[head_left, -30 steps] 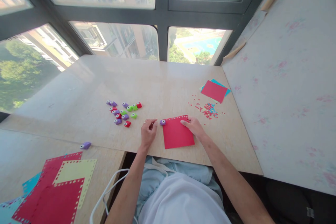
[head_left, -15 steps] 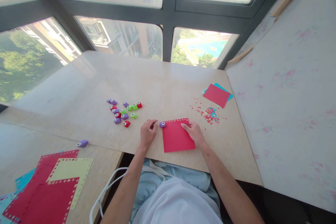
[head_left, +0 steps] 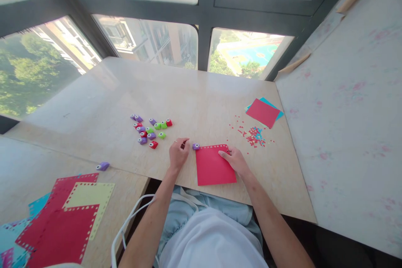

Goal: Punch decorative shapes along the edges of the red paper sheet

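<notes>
A red paper sheet (head_left: 214, 168) lies near the front edge of the pale table (head_left: 194, 100), its far edge punched with a row of holes. A small purple punch (head_left: 196, 146) sits at the sheet's far left corner. My left hand (head_left: 178, 154) rests on the table just left of the punch, fingers curled, holding nothing that I can see. My right hand (head_left: 235, 160) lies on the sheet's right side, fingertips pressing near its far right corner.
A cluster of several purple, green and red punches (head_left: 150, 130) lies left of my hands. Punched paper bits (head_left: 253, 135) are scattered at right, beyond them a red-on-blue paper stack (head_left: 264, 112). A lone purple punch (head_left: 102, 166) and punched sheets (head_left: 67, 217) lie on the lower left table.
The view has tilted slightly. My left hand stays beside the purple punch and my right hand stays on the red sheet; nothing else has moved.
</notes>
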Available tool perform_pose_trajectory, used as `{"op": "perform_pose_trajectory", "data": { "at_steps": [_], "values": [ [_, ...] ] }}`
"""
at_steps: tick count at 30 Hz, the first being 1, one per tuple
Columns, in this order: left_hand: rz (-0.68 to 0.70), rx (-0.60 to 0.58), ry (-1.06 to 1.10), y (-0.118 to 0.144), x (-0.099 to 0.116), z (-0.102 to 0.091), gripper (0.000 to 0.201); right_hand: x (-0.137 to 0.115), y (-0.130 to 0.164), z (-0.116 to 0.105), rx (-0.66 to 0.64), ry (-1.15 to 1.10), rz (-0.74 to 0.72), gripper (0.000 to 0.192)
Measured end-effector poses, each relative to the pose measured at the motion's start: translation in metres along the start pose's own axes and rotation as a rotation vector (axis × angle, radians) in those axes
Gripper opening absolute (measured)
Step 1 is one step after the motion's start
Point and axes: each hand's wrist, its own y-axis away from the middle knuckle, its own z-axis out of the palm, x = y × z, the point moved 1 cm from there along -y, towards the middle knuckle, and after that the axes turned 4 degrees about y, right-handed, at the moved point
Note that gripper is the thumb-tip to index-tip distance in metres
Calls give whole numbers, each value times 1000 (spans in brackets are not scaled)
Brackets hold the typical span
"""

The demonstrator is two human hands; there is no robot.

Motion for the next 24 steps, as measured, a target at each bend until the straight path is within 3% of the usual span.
{"op": "perform_pose_trajectory", "data": {
  "at_steps": [24],
  "values": [
    [-11,22,56,4,2,-3,16,6,-10,-1,51,-95,18,42]
  ]
}}
